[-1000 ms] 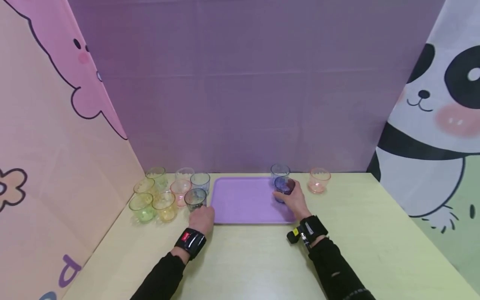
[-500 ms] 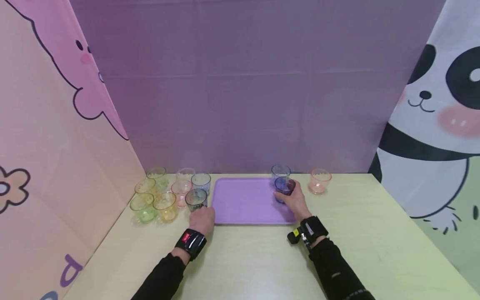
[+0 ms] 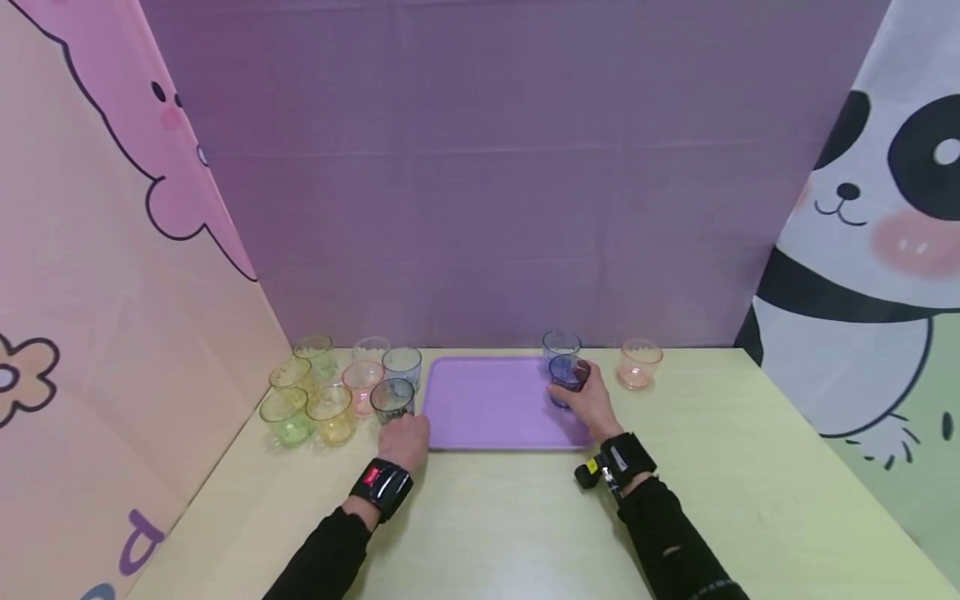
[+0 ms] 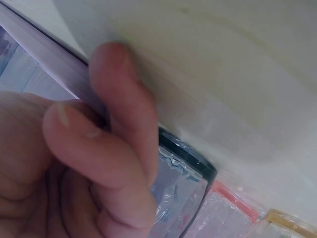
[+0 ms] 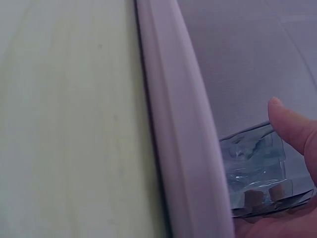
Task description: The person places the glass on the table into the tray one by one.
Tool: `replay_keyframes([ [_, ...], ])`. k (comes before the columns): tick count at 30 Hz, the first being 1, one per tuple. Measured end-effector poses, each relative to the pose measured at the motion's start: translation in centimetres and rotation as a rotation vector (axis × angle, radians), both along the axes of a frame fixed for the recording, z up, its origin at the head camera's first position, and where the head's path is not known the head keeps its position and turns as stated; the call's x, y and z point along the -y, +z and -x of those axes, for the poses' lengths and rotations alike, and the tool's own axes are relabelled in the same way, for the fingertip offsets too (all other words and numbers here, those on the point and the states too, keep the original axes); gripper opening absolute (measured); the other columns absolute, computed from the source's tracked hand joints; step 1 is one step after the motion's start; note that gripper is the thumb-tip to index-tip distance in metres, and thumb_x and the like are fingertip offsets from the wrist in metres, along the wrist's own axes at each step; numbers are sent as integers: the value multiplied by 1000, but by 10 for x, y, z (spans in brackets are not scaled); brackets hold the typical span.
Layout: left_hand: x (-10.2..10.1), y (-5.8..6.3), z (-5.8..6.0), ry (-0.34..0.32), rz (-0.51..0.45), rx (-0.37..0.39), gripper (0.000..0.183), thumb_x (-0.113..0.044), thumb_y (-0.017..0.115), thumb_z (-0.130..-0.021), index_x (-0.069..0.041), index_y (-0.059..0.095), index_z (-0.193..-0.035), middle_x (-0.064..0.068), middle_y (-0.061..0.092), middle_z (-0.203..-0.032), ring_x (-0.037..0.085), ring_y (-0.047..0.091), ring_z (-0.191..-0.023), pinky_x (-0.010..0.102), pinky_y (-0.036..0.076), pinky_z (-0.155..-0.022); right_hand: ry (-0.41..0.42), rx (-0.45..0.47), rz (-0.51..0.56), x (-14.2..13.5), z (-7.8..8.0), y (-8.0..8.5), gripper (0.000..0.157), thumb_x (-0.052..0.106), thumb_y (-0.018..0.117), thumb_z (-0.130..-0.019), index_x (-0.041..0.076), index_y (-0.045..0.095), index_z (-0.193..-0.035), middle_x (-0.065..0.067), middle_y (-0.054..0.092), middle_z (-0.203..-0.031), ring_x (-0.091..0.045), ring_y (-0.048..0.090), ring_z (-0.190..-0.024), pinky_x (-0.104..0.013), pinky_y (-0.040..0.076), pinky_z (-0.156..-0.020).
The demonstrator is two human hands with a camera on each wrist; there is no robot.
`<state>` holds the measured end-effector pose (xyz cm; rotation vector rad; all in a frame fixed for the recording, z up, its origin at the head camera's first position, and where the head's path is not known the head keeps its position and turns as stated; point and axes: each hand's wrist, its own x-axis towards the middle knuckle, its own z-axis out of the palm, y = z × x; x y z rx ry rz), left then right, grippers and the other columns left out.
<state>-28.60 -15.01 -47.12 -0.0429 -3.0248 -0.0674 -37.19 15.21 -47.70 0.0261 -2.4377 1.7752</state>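
My right hand [image 3: 595, 406] grips a dark blue glass tumbler [image 3: 567, 373] by its sides at the right part of the purple tray [image 3: 487, 408]. In the right wrist view, the thumb lies along one side of this clear bluish glass [image 5: 255, 166] and the other fingers are on the far side. A lighter blue tumbler [image 3: 560, 340] stands just behind it. My left hand [image 3: 405, 439] rests low with loosely curled fingers, between the tray's left edge and a dark grey-green tumbler [image 3: 391, 397]. That tumbler's dark rim [image 4: 190, 158] shows right behind the curled fingers in the left wrist view.
Left of the tray stand several tumblers close together, among them a green one [image 3: 287, 421], a yellow one [image 3: 332, 417], a pink one [image 3: 363, 383] and a blue one [image 3: 403, 367]. A pink tumbler [image 3: 639, 367] stands right of the tray. A purple cloth [image 3: 480, 183] hangs behind the table.
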Motion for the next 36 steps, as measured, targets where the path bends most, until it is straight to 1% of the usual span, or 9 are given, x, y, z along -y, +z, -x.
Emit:
replay_keyframes([
  [4,0,0,-1,2,3,3,7,-5,59,-81,-4,63,-75,12,61,-71,26,58,-62,38,46,-44,-3,-4,-5,0,-1,0,89,22,78,-71,2,23,-138,-23,37,-137,-32,35,-127,-40,24,-107],
  [9,0,1,-2,-1,0,-3,8,-5,59,-81,-5,62,-74,12,61,-70,26,58,-61,38,45,-44,-3,-8,-14,0,-1,1,94,25,79,-69,0,21,-139,-24,36,-137,-33,34,-127,-42,23,-108],
  [14,1,1,-4,-4,-3,-12,10,-5,58,-81,-5,62,-72,11,60,-69,25,57,-60,37,45,-43,4,-14,-10,-3,0,1,99,33,79,-68,-2,20,-140,-24,34,-138,-33,33,-127,-41,23,-108],
  [19,0,1,-4,-1,-3,-13,9,-5,59,-80,-5,62,-71,11,60,-69,25,57,-60,37,45,-42,1,-23,16,-8,-1,6,102,41,76,-70,-1,17,-142,-23,31,-141,-31,31,-129,-40,23,-108],
  [23,-1,2,-4,1,-1,-8,8,-4,60,-79,-5,62,-72,11,60,-69,25,57,-60,37,45,-42,-25,-37,68,-12,-2,13,101,47,72,-71,1,18,-143,-19,31,-142,-29,29,-131,-39,25,-107],
  [26,-1,4,-4,-1,1,-4,6,-4,60,-79,-4,62,-72,11,59,-69,25,57,-61,37,45,-42,-59,-64,116,-16,-3,16,90,45,69,-75,2,26,-141,-17,34,-141,-27,32,-130,-38,28,-106],
  [29,-2,5,-4,-2,1,0,6,-4,60,-79,-4,62,-73,11,59,-69,25,57,-60,37,45,-42,-96,-106,168,-20,-3,20,72,37,66,-82,1,37,-137,-18,41,-137,-27,39,-126,-38,33,-103],
  [32,-2,5,-5,-2,-3,0,6,-4,60,-79,-4,62,-73,11,60,-69,25,58,-61,37,45,-42,-145,-144,197,-26,-2,23,56,30,63,-85,0,46,-130,-17,48,-130,-26,46,-119,-37,37,-99],
  [36,-1,5,-5,-9,-4,-13,5,-4,60,-78,-4,62,-73,11,61,-70,26,58,-61,38,45,-42,-210,-168,195,-35,-1,27,46,26,63,-86,2,54,-124,-15,54,-125,-25,52,-113,-37,41,-96],
])
